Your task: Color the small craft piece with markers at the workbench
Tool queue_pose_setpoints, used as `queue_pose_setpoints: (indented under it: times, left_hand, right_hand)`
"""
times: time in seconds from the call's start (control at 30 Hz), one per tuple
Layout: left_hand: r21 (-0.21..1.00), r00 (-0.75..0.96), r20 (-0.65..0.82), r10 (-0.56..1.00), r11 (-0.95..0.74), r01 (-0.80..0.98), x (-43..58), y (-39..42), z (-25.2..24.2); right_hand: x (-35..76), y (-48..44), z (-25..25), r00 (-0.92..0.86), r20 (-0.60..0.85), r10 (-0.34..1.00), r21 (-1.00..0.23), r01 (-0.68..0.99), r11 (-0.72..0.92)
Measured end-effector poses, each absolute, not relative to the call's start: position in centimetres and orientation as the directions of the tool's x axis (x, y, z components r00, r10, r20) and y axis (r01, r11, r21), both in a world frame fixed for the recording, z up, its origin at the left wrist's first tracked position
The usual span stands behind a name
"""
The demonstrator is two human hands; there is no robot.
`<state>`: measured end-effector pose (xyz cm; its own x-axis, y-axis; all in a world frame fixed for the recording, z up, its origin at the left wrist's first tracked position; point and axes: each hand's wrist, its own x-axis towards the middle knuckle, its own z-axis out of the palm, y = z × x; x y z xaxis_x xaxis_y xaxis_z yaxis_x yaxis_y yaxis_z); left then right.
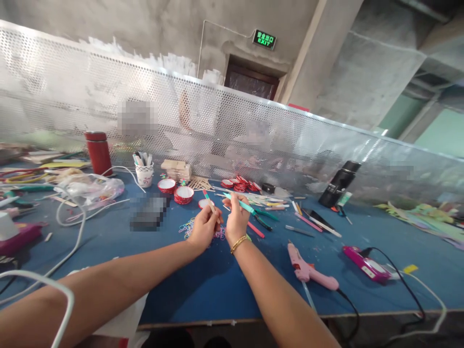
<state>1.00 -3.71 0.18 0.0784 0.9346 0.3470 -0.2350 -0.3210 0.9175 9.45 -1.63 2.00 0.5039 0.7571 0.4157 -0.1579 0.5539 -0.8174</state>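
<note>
Well inside table edge (224, 322); hands (203, 227), sticks (209, 201)

Both bare forearms stretch forward and converge; the left hand (203, 228) and right hand (236, 221) hover side by side (nearly touching), fingers curled into tight pinch grips.

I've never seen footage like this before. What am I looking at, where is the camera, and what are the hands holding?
There is no machine here: one camera worn on a person's head looks down at their own bare hands over a blue table. The left hand pinches a painted stick; the right hand, with a gold bracelet, pinches a teal stick. Nearby lie coloured rubber bands, a pink glue gun, a red flask and a cup of pens.
</note>
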Motion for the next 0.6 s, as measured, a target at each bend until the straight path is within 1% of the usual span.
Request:
queue_pose_setpoints:
  times: [0.07,0.17,0.27,0.37,0.43,0.5,0.6]
  left_hand:
    - [0.928,0.117,0.336,0.935,-0.307,-0.212,0.4,-4.3,0.8]
    - [0.949,0.163,0.277,0.947,-0.243,-0.202,-0.8,-5.1,1.9]
    - [0.985,0.253,0.136,0.958,-0.104,-0.136,-2.1,-5.7,2.3]
    - [0.997,0.331,-0.020,0.943,0.043,-0.063,-2.7,-6.1,2.1]
    - [0.996,0.379,-0.090,0.921,0.092,0.011,-2.9,-6.3,1.9]
    - [0.996,0.394,-0.086,0.915,0.075,0.044,-2.9,-6.5,1.8]
    - [0.999,0.349,-0.045,0.936,0.050,-0.006,-3.0,-6.4,1.8]
  right_hand:
    - [9.5,-1.8,2.2,0.502,0.419,0.756,-0.818,-0.152,0.554]
    - [9.5,-2.0,2.7,0.504,0.411,0.760,-0.827,-0.144,0.543]
    - [9.0,-2.4,3.3,0.484,0.419,0.768,-0.831,-0.136,0.539]
    - [8.5,-2.9,3.7,0.439,0.454,0.775,-0.828,-0.113,0.549]
    - [8.2,-3.2,3.7,0.415,0.474,0.777,-0.829,-0.086,0.552]
    - [8.2,-3.4,3.4,0.404,0.484,0.776,-0.836,-0.050,0.547]
    - [8.5,-3.6,2.6,0.409,0.527,0.745,-0.825,0.038,0.564]
